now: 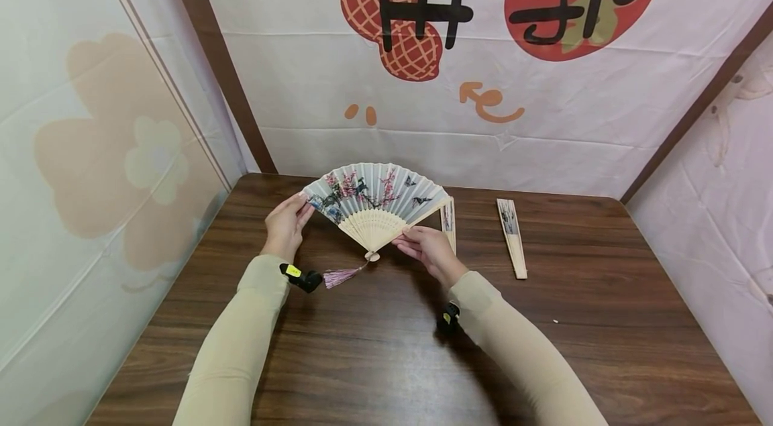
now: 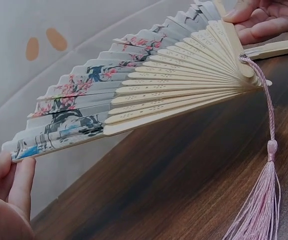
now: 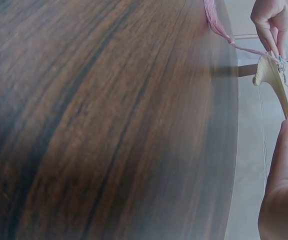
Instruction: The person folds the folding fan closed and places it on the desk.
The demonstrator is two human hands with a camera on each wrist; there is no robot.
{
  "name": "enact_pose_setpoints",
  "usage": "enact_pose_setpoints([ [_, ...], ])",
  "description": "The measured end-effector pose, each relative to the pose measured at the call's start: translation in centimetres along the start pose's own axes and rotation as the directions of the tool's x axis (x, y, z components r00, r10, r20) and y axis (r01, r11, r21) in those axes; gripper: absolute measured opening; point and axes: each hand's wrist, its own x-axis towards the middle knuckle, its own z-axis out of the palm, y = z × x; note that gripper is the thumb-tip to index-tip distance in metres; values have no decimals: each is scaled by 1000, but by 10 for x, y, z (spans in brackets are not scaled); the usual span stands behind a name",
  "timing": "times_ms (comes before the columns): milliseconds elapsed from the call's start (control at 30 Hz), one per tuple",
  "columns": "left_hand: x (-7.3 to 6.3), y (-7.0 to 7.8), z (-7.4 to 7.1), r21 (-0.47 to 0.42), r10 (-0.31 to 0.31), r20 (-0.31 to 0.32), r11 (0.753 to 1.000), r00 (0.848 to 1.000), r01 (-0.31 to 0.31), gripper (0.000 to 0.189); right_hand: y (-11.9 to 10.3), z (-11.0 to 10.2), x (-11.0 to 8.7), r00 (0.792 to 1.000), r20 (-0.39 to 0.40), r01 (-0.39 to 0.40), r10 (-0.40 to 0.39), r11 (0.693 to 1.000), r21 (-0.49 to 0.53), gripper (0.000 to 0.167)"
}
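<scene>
A folding fan [image 1: 380, 201] is spread wide between my two hands, its pale leaf printed with pink blossoms, branches and butterflies. My left hand [image 1: 285, 226] pinches the outer end of its left guard stick between thumb and fingers. On the other side, my right hand [image 1: 430, 249] pinches the right guard stick near its lower part. The carved ribs [image 2: 179, 75] meet at a rivet, from which a pink tassel [image 2: 256, 205] dangles on a cord. In the right wrist view the fan [image 3: 279, 87] shows nearly edge-on.
A folded fan [image 1: 448, 225] lies behind my right hand, partly hidden by it and the spread fan. Another folded fan [image 1: 512, 238] lies farther right on the brown wooden table [image 1: 362, 359]. A printed cloth wall [image 1: 302, 97] rises behind the table, with cloth at both sides.
</scene>
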Motion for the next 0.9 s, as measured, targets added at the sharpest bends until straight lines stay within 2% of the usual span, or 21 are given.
enact_pose_setpoints([
  [200, -2, -1, 3, 6, 23, 11, 1000, 1000, -23, 12, -2, -2, 1, 1000, 6, 2, -1, 1000, -24, 14],
  [400, -1, -3, 6, 10, 19, 13, 1000, 1000, -19, 14, -3, -4, 1, 1000, 13, 9, -9, 999, -32, 15],
  [900, 1, -5, 8, 51, 20, 29, 998, 999, -22, 16, -7, -3, -3, 1000, 22, -7, 8, 999, -54, 8],
])
